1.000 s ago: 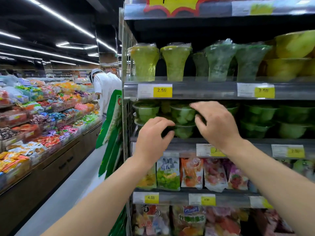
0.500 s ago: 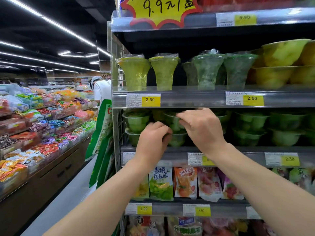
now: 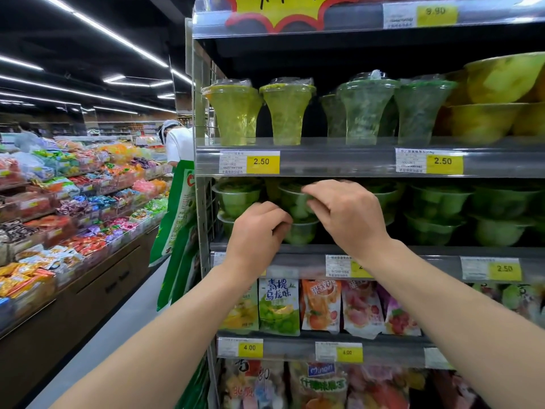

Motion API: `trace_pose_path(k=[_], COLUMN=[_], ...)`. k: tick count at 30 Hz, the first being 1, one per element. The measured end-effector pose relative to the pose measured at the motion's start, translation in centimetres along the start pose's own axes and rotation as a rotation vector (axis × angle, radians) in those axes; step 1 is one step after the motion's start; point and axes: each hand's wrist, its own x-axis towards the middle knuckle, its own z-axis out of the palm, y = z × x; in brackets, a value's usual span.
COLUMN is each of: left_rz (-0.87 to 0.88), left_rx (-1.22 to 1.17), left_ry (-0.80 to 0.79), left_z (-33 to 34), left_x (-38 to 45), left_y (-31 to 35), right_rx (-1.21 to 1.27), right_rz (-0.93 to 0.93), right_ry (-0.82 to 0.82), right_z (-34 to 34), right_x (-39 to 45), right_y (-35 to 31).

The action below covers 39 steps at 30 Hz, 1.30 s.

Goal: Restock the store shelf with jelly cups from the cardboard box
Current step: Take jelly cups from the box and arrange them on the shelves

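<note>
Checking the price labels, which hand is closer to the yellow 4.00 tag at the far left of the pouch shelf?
Left. The left hand is up at the jelly cups, almost straight above that tag; the right hand is farther right.

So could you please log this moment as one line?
left hand: on lower jelly cup | right hand: on upper jelly cup | shelf

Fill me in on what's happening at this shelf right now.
A person is stocking green jelly cups on the shelf with the 2.50 price tags. The left hand is curled against the lower cup of a two-high stack, and the right hand has its fingers on the rim of the upper cup, apparently settling it in place. More stacked cups sit on both sides. The cardboard box is not in view.
</note>
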Motion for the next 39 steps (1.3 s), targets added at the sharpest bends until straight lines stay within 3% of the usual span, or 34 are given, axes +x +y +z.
trace_pose_path(k=[12, 19, 25, 39], left_rz=[-0.019, -0.035, -0.031, -0.046], left_rx=[-0.070, -0.220, -0.273, -0.018], left_ry=[-0.023, -0.073, -0.089, -0.087], left_z=[-2.1, -1.0, 0.9, 7.1], left_x=[0.0, 0.6, 1.7, 2.7], left_y=[1.3, 3.8, 6.5, 9.2], right_rx=[-0.077, -0.241, -0.236, -0.134], right_rz=[0.105, 0.246, 0.270, -0.034], right_ry=[-0.038, -0.061, -0.120, -0.062], right_z=[-3.8, -8.5, -9.4, -6.2], right_x=[-2.6, -5.1, -4.8, -3.4], right_y=[-1.1, 2.1, 4.0, 8.4])
